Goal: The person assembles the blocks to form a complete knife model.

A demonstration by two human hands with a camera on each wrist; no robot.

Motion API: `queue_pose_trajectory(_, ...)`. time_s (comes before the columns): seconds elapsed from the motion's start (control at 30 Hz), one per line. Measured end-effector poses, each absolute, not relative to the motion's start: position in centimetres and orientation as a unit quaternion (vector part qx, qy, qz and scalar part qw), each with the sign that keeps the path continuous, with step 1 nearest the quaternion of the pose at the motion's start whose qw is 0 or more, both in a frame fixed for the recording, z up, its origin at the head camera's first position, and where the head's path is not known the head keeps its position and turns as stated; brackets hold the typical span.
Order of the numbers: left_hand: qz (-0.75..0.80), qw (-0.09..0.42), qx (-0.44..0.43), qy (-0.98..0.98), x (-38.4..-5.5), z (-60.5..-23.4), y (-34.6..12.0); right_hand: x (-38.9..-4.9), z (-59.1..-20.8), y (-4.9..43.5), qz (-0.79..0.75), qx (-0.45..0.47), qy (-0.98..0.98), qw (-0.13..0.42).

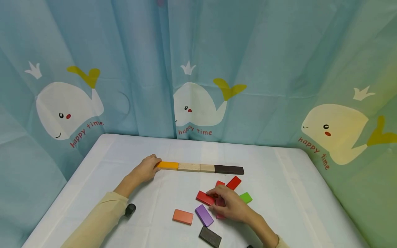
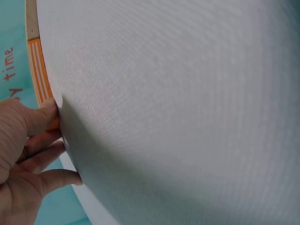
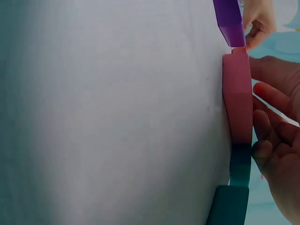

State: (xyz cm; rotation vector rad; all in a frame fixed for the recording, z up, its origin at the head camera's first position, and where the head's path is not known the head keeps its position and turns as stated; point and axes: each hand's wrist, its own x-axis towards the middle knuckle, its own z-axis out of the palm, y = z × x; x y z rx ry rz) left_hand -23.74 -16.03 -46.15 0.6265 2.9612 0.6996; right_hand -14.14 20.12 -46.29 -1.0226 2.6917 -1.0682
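Orange oblong block (image 1: 169,166) sits pinched by left hand (image 1: 146,169); right hand (image 1: 232,205), grip unclear, likely choosing pink oblong block (image 3: 237,96) to lift next.

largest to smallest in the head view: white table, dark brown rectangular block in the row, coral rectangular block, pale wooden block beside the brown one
1. White table
2. Dark brown block and coral block: not ranked; brown looks longer, coral broader, areas much alike
3. Pale wooden block
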Motion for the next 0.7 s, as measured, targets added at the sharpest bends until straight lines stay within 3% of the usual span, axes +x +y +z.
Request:
queue_pose_trajectory(0.5, 0.225, 0.013, 0.206, 0.952, -23.74, -46.28, -15.97, -14.03, -46.27, 19.23, -0.309, -0.343, 0.887, -0.02)
queue_pose_trajectory(0.7, 0.226, 0.015, 0.203, 0.953, -23.66, -46.25, -16.01, -14.4, -46.05, 19.03, -0.335, -0.345, 0.877, -0.018)
